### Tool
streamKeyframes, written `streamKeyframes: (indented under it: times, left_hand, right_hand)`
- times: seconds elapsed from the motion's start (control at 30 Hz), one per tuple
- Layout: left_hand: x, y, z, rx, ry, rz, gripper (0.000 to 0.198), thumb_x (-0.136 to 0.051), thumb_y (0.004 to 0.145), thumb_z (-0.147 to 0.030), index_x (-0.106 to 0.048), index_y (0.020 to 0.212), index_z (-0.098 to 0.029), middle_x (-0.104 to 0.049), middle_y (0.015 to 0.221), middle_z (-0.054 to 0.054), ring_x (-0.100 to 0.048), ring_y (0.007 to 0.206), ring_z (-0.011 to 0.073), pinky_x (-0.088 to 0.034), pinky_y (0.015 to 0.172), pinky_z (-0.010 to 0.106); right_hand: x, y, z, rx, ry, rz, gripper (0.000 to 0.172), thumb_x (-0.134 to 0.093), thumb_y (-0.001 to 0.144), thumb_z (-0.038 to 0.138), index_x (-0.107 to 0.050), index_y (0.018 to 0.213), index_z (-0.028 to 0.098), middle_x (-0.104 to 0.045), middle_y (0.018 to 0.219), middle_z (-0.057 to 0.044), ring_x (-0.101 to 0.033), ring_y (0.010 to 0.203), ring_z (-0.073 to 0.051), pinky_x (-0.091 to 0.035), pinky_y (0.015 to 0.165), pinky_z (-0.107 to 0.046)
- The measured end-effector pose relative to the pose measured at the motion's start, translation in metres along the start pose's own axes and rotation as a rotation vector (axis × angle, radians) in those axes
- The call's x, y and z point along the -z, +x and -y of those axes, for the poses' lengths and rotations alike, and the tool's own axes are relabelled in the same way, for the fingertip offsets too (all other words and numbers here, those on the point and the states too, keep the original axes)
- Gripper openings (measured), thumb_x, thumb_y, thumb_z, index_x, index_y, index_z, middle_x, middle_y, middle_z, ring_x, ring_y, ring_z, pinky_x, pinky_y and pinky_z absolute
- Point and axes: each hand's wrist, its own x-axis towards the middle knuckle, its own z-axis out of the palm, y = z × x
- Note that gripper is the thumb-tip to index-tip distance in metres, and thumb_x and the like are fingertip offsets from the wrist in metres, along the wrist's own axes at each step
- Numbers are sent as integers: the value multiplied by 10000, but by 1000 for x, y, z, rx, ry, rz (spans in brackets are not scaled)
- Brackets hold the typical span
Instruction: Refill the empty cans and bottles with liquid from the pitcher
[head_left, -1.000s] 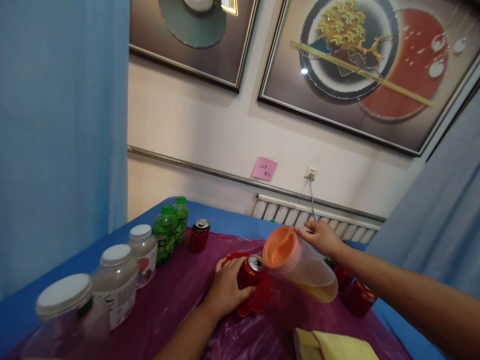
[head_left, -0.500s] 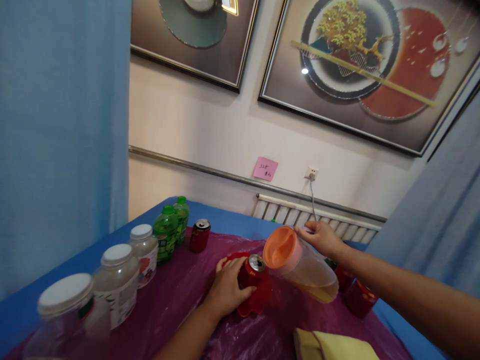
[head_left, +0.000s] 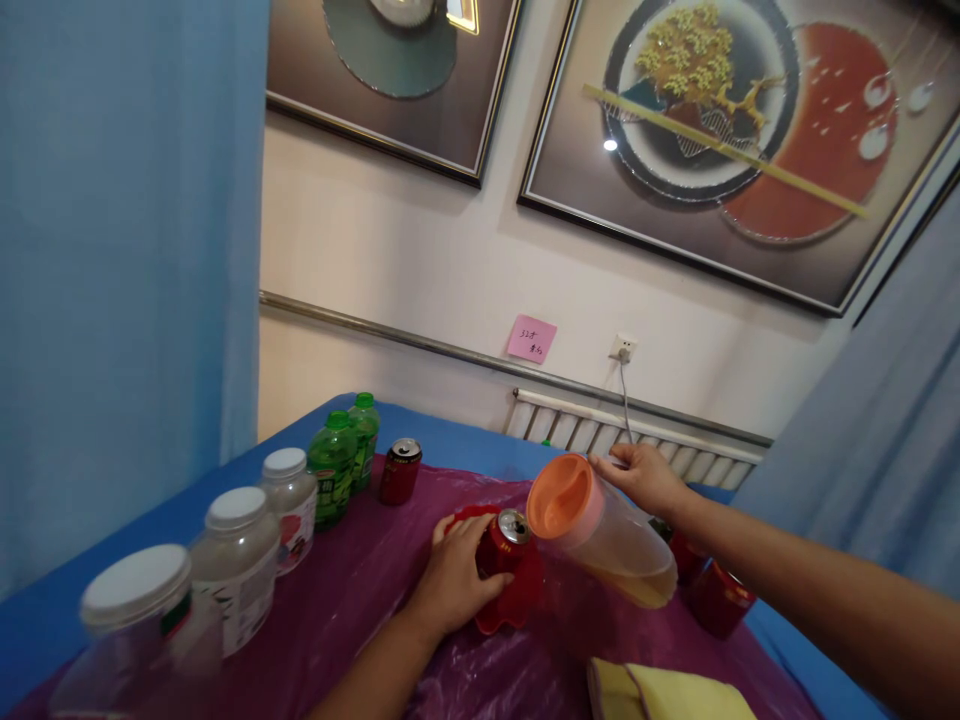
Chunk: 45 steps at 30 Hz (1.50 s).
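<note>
My left hand (head_left: 455, 578) is wrapped round a red drink can (head_left: 504, 545) that stands in a red dish (head_left: 517, 605) on the purple plastic sheet (head_left: 360, 590). My right hand (head_left: 643, 475) grips the handle side of a clear pitcher with an orange lid (head_left: 600, 528). The pitcher is tipped over toward the left, its lid right beside the can's open top, and yellowish liquid lies in its lower side.
Along the left stand three white-capped clear jars (head_left: 234, 565), two green bottles (head_left: 334, 480) and another red can (head_left: 399, 470). More red cans (head_left: 716, 598) sit at the right behind the pitcher. A yellow cloth (head_left: 675, 692) lies near the front. Blue curtains hang on both sides.
Almost nothing differs; the view has shifted very slightly, and both hands, the can and the tilted pitcher stay where they were.
</note>
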Motion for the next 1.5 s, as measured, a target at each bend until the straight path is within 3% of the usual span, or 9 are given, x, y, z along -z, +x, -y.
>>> streamKeyframes:
  times: [1.5]
  left_hand:
    - [1,-1,-1,1,-8,5,706,-843,617,-299,-588,1275,-257,-669,1333,98,-553,1294,347,-217,1179,573]
  right_hand:
    - [2,-3,4,6,20,3,530,-533,803,631,-276,548,245,-275,513,57,-280,486,-95,-183,462,-256]
